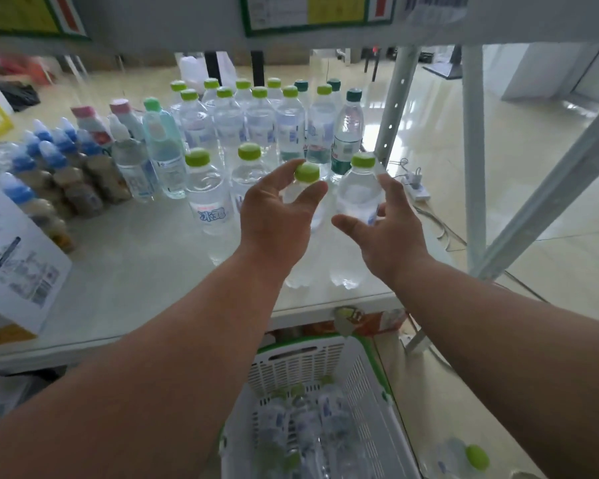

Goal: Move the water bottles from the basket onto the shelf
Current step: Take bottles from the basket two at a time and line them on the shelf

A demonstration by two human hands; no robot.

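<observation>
Hands at clear ribbed plastic bottles on glossy shelf (146,271): left hand (274,216) and right hand (388,229) loosely spread, seemingly gripping nothing; slatted white basket (370,392) below.

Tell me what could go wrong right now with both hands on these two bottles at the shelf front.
1. The bottle by the left hand and the one by the right hand stand near the shelf edge; a nudge could drop them toward the basket.
2. The tight row behind could topple if pushed.

2 bare forearms, no sleeves, rings
</observation>
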